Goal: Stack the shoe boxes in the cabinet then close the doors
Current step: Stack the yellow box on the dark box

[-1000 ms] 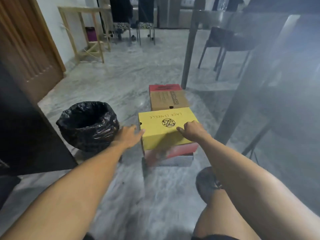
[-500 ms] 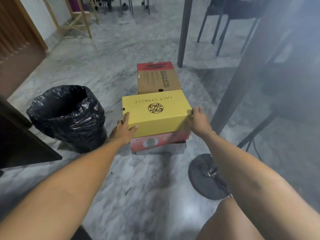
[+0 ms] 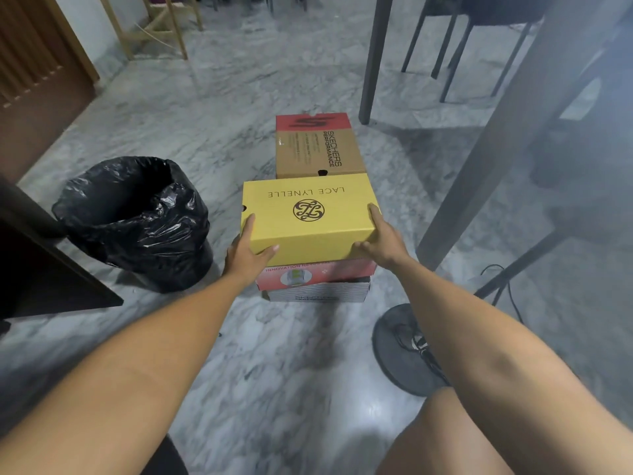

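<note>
On the marble floor [image 3: 291,354], the left hand [image 3: 245,255] and right hand [image 3: 380,243] clasp opposite sides of the yellow shoe box [image 3: 308,217], which tops a red-and-white box [image 3: 315,279]. Just behind sits a brown box [image 3: 318,149].

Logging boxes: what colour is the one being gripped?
Yellow box, dark round logo, held by left hand and right hand; head view.

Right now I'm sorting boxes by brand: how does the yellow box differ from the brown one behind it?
The yellow box reads LACE LYNELLE with a round emblem; the brown box reads SKECHERS PERFORMANCE and has a red end. The yellow box sits atop a stack, the left hand and right hand on its sides; the brown box is untouched. Both are closed shoe boxes.
</note>
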